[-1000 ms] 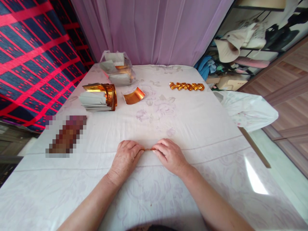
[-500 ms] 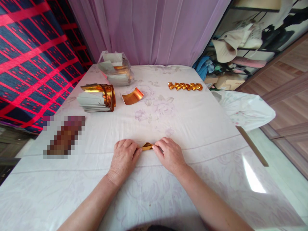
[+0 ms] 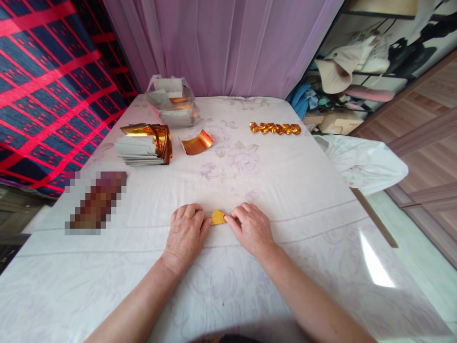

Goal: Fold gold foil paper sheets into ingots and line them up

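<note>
Between my hands, low over the near part of the table, is a small folded piece of gold foil paper [image 3: 217, 217]. It shows a flat yellow-gold face with a peaked top edge. My left hand [image 3: 188, 229] pinches its left end, thumb toward the paper and fingers curled. The right end is pinched by my right hand [image 3: 253, 228], its thumb and forefinger meeting at the corner. Farther off lies a single curved sheet of gold foil paper [image 3: 198, 142]. Left of that sheet sits a stack of foil paper [image 3: 144, 146], grey-white on its backs and gold on its faces.
A row of folded gold foil pieces [image 3: 275, 128] lies at the back right of the floral tablecloth [image 3: 228, 183]. A clear plastic bag of paper [image 3: 171, 102] stands at the back left. A pixelated patch covers something at left. A white bag [image 3: 367, 162] hangs beyond the right edge.
The foil piece between my fingers has turned from a narrow edge with an open fold to a flat, peaked face. Both hands stay almost in place, still pinching its ends.
</note>
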